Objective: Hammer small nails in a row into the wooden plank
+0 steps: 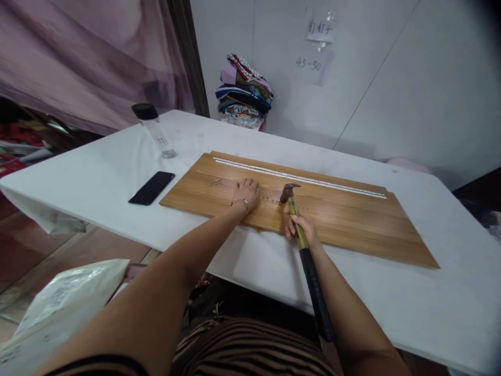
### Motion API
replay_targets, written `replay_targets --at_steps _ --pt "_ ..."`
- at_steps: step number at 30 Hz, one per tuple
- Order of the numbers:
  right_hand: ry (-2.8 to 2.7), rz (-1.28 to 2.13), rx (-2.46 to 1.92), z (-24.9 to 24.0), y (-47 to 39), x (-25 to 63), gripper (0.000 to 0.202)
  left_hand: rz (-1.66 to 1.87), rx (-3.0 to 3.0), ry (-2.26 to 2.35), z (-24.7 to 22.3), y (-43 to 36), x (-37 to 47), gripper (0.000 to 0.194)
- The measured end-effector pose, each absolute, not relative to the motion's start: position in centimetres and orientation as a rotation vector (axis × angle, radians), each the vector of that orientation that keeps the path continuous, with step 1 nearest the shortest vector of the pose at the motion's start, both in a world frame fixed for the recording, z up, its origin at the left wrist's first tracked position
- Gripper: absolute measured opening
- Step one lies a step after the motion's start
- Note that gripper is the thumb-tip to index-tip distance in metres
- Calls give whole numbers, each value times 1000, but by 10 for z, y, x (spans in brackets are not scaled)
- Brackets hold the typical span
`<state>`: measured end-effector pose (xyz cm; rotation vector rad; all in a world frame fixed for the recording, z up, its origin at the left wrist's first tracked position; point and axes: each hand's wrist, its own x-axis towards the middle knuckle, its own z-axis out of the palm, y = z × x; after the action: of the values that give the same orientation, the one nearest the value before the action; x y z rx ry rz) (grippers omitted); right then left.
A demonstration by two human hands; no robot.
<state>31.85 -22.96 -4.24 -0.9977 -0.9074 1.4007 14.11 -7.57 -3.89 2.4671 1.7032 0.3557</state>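
Observation:
A wooden board (pixel 352 224) lies across the white table in front of me. My left hand (pixel 247 193) rests flat on the board, palm down with the fingers stretched out. In my right hand (pixel 303 227) is a hammer (pixel 300 235), gripped partway up its yellow shaft, above the black handle cover. The hammer's head is low over the board, beside a row of small dark nail heads or holes (pixel 270 199); I cannot tell which. Several loose nails (pixel 215 183) lie on the board left of my left hand.
White strips with marks (pixel 297 177) run along the board's far side. A black phone (pixel 152 188) and a clear bottle with a black lid (pixel 156 133) stand left on the white table (pixel 105 172). Folded clothes (pixel 245 94) are stacked by the wall.

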Motion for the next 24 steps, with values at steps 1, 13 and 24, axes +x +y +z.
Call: replay_targets --at_steps 1,13,24 --pt "-903 1394 -993 -43 -230 318 36 369 2458 1702 -40 -75 141 41" --pt "-874 1391 -977 -38 -232 315 36 763 2043 1623 -42 -62 129 37" --pt "-867 1402 -986 -41 -234 314 35 973 1689 1423 -56 -66 122 33"
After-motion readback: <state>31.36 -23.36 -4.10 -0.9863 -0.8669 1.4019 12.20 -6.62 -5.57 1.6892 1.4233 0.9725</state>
